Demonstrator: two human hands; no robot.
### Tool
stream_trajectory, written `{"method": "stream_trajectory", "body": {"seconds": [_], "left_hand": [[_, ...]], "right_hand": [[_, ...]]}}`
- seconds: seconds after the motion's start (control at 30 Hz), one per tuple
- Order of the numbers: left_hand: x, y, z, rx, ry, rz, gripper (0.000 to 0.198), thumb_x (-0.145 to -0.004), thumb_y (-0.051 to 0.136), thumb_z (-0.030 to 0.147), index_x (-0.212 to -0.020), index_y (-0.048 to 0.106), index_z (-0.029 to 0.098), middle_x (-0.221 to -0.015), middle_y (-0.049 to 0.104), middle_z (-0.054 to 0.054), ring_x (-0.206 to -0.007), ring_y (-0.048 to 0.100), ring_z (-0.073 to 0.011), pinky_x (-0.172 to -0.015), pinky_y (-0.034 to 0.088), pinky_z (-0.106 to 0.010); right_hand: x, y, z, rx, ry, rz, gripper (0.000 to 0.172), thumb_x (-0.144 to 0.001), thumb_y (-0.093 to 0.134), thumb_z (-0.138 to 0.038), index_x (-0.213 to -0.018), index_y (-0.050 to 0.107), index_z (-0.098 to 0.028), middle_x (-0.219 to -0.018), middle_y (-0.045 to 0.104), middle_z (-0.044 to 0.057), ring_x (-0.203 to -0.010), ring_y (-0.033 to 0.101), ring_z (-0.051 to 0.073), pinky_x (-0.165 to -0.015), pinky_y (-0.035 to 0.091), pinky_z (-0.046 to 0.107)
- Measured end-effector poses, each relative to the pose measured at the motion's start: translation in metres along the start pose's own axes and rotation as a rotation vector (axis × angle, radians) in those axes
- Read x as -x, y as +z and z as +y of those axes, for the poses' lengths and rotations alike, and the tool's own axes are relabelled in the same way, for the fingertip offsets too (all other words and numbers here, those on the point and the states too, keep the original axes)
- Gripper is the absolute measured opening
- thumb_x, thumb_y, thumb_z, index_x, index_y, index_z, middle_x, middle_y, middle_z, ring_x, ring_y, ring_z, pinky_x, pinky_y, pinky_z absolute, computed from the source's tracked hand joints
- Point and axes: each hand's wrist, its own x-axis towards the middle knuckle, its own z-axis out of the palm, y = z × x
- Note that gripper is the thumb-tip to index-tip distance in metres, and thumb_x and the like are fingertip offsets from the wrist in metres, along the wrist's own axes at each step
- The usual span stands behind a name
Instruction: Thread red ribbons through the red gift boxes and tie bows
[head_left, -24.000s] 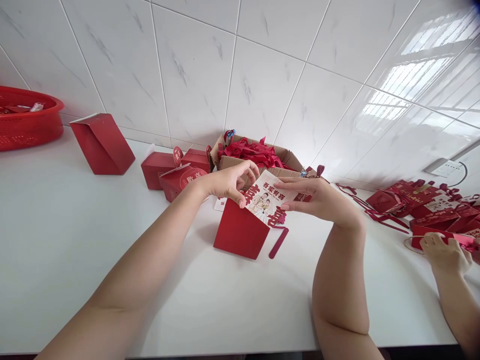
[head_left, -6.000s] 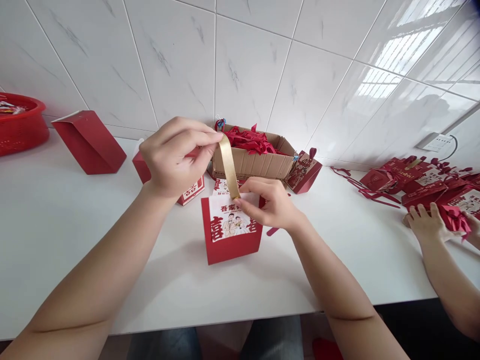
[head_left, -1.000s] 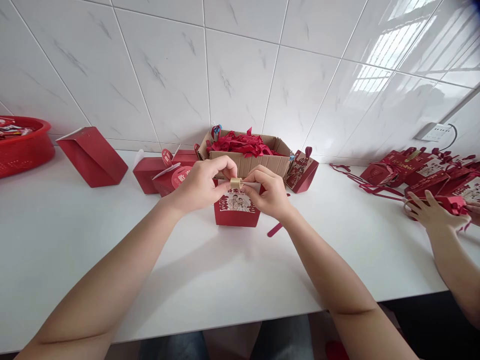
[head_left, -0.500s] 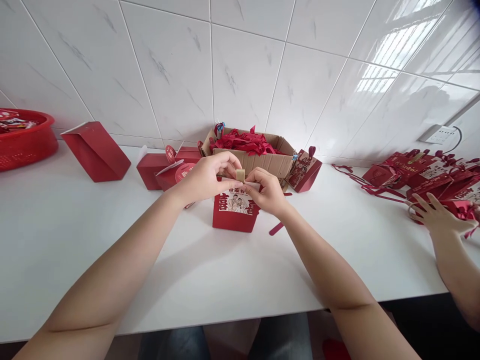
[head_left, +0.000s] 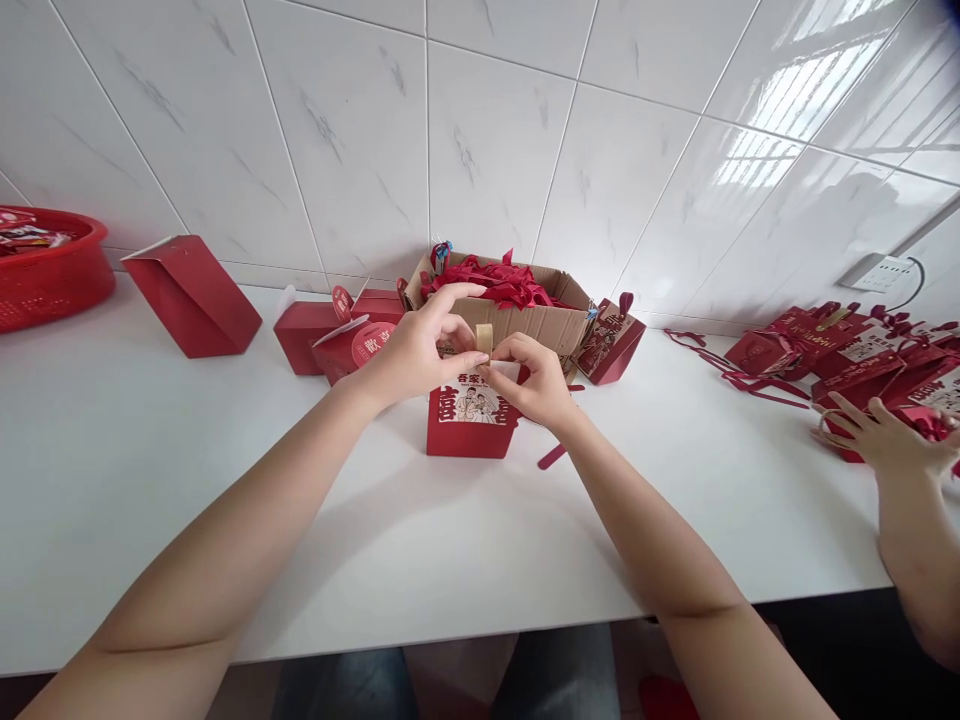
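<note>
Pinching together, the thumb and finger of the right hand [head_left: 534, 375] hold the foot of a gold ribbon loop [head_left: 484, 340], which rises upright from that grip. The left hand [head_left: 427, 350] is on the loop's other side, thumb tip at its foot and index finger lifted away; whether it pinches too, I cannot tell. Directly below, its top edge at the fingertips, the red box [head_left: 469, 443] stands upright, printed front toward the person.
</note>
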Motion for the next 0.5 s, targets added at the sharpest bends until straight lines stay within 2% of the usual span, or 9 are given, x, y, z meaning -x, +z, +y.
{"method": "stream_trajectory", "body": {"seconds": [0.1, 0.2, 0.27, 0.4, 0.5], "left_hand": [[0.001, 0.001, 0.001, -0.097, -0.003, 0.057, 0.060, -0.077, 0.069, 0.024, -0.131, 0.043, 0.025, -0.074, 0.063, 0.003, -0.081, 0.065, -0.0168, -0.076, 0.052, -0.030], [0.000, 0.004, 0.000, -0.152, -0.007, 0.093, 0.058, -0.077, 0.070, 0.024, -0.129, 0.044, 0.025, -0.075, 0.064, 0.003, -0.081, 0.065, -0.0164, -0.067, 0.050, -0.026], [0.000, 0.005, 0.000, -0.152, -0.003, 0.114, 0.058, -0.076, 0.071, 0.023, -0.128, 0.045, 0.025, -0.075, 0.065, 0.003, -0.079, 0.065, -0.0156, -0.062, 0.048, -0.024], [0.000, 0.008, 0.003, -0.107, 0.010, 0.157, 0.057, -0.074, 0.073, 0.020, -0.125, 0.047, 0.023, -0.075, 0.066, 0.003, -0.078, 0.067, -0.0153, -0.062, 0.048, -0.024], [0.001, 0.010, 0.006, -0.064, 0.003, 0.137, 0.054, -0.075, 0.071, 0.020, -0.124, 0.048, 0.024, -0.078, 0.068, 0.002, -0.076, 0.068, -0.0149, -0.062, 0.050, -0.024]], "right_hand": [[-0.001, -0.002, -0.005, -0.092, 0.140, -0.044, 0.018, -0.077, 0.067, -0.033, -0.075, 0.058, -0.018, -0.076, 0.058, 0.000, -0.070, 0.051, 0.012, -0.063, 0.040, 0.026], [-0.001, -0.004, -0.008, -0.171, 0.253, -0.099, 0.026, -0.073, 0.072, -0.040, -0.081, 0.062, -0.018, -0.081, 0.062, 0.000, -0.074, 0.054, 0.013, -0.066, 0.041, 0.026], [-0.001, -0.004, -0.009, -0.203, 0.287, -0.103, 0.027, -0.072, 0.073, -0.042, -0.079, 0.064, -0.017, -0.080, 0.063, 0.000, -0.075, 0.056, 0.014, -0.067, 0.042, 0.026], [-0.001, -0.003, -0.011, -0.259, 0.359, -0.104, 0.025, -0.073, 0.072, -0.040, -0.077, 0.066, -0.017, -0.075, 0.063, 0.000, -0.071, 0.057, 0.014, -0.066, 0.044, 0.027], [0.000, -0.002, -0.013, -0.312, 0.352, -0.125, 0.023, -0.074, 0.071, -0.037, -0.080, 0.065, -0.016, -0.078, 0.064, 0.001, -0.074, 0.058, 0.014, -0.069, 0.047, 0.027]]}}
